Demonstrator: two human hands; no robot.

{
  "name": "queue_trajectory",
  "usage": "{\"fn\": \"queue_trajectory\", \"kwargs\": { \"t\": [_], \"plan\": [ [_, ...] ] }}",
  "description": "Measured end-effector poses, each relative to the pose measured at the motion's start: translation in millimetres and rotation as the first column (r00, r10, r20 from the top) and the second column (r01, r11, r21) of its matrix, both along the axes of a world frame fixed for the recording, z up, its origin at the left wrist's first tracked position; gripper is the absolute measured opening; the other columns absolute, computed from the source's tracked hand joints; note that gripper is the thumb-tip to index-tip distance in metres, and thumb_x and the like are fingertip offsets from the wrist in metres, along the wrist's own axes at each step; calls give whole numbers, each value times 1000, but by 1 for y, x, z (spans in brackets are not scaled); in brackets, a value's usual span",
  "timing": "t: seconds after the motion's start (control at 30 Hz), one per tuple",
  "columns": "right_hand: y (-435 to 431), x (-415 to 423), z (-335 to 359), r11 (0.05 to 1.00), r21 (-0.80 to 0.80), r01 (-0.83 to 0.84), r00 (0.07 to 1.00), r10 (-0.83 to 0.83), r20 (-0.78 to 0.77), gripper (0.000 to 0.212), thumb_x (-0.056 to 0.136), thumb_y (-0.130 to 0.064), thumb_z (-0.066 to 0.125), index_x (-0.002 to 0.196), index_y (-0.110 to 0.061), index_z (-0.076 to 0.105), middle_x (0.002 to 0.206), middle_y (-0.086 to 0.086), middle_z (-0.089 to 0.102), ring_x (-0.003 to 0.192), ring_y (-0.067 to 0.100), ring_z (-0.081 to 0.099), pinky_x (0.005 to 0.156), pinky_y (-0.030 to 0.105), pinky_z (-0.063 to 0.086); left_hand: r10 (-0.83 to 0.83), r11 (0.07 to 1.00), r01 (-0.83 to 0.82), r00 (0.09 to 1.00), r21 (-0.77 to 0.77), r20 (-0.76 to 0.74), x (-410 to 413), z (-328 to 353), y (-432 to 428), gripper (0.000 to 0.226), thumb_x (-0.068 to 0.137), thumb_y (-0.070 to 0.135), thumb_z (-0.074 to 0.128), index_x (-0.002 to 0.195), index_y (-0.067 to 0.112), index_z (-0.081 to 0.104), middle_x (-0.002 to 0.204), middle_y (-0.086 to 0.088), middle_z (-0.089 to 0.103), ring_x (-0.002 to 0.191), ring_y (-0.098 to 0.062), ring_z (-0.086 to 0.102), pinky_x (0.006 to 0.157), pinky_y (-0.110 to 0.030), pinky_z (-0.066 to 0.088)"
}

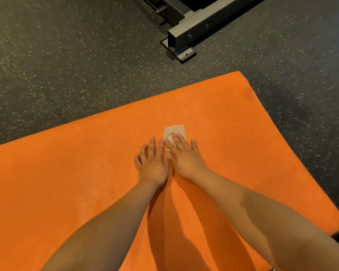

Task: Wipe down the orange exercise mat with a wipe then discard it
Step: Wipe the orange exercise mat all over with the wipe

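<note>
The right hand [184, 155] presses straight fingers onto the wipe [175, 131], which pokes out beyond its fingertips on the orange mat [67, 173], while the left hand [153, 163] lies flat beside it, fingers splayed.

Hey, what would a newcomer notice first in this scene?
The bright orange mat fills the lower view on dark speckled floor. At its middle two hands lie flat, the right hand pressing a small pale wipe, the left hand on bare mat beside it. A grey metal frame sits top centre.
</note>
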State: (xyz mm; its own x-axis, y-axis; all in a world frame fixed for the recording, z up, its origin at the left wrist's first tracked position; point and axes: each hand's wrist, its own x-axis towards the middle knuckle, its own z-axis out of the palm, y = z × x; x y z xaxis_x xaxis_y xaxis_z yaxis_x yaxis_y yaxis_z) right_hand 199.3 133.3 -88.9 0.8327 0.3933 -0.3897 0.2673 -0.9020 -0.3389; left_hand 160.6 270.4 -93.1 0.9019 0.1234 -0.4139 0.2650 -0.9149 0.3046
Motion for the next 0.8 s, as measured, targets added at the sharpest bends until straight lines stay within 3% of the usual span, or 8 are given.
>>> {"fn": "queue_trajectory", "kwargs": {
  "t": [0.07,0.17,0.23,0.33,0.43,0.63,0.7,0.8],
  "plan": [
    [-15,10,-2,997,-39,61,998,-59,31,56,110,-36,20,162,-31,0,170,-6,-12,154,13,-18,121,53,-12,-11,1000,11,1000,11,4,0,0,1,58,104,55,22,158,45,2,167,10,-15,151,-24,-3,118,-52,7],
    [-25,26,-5,942,-85,326,945,-326,15,60,109,-29,23,162,-27,-4,169,-5,-17,154,14,-19,123,54,-11,-59,998,59,998,36,1,4,1,5,60,103,56,25,157,43,5,167,7,-11,148,-28,2,116,-52,10],
    [-11,26,-6,928,-57,367,930,-366,24,59,109,-29,22,163,-25,-4,169,-5,-16,154,15,-18,123,54,-10,-66,997,65,997,48,30,8,2,11,61,102,56,32,157,41,12,167,5,-2,146,-30,8,114,-51,13],
    [16,22,-4,988,46,145,989,-146,22,58,110,-32,22,163,-25,2,170,-5,-10,155,14,-15,124,53,-10,-42,997,34,994,72,106,20,0,15,57,103,53,32,157,41,17,167,4,6,144,-29,14,113,-49,15],
    [13,31,-9,999,21,-32,997,30,74,56,110,-35,20,163,-28,2,169,-9,-10,154,10,-16,123,53,-11,-22,998,17,995,59,95,32,-5,13,57,103,51,28,157,43,13,168,6,-5,147,-26,6,115,-50,11],
    [-6,67,-12,912,-46,407,911,-402,89,57,109,-32,21,163,-23,2,170,-7,-10,155,13,-12,122,55,-8,-41,996,33,995,86,92,35,-8,18,57,101,54,28,156,45,15,168,8,0,145,-24,9,114,-49,12],
    [11,63,-6,945,6,327,944,-327,51,58,109,-31,22,163,-24,2,170,-6,-10,155,14,-13,123,55,-7,-9,998,3,996,65,90,43,-4,17,56,102,52,31,156,44,18,167,7,5,143,-25,12,113,-50,14],
    [23,57,-5,998,42,50,998,-52,44,59,109,-32,26,163,-28,3,170,-7,-9,155,12,-15,122,54,-11,9,999,-14,994,46,109,61,-2,15,54,103,49,31,156,43,21,168,8,3,144,-26,12,112,-49,13]
  ]
}}
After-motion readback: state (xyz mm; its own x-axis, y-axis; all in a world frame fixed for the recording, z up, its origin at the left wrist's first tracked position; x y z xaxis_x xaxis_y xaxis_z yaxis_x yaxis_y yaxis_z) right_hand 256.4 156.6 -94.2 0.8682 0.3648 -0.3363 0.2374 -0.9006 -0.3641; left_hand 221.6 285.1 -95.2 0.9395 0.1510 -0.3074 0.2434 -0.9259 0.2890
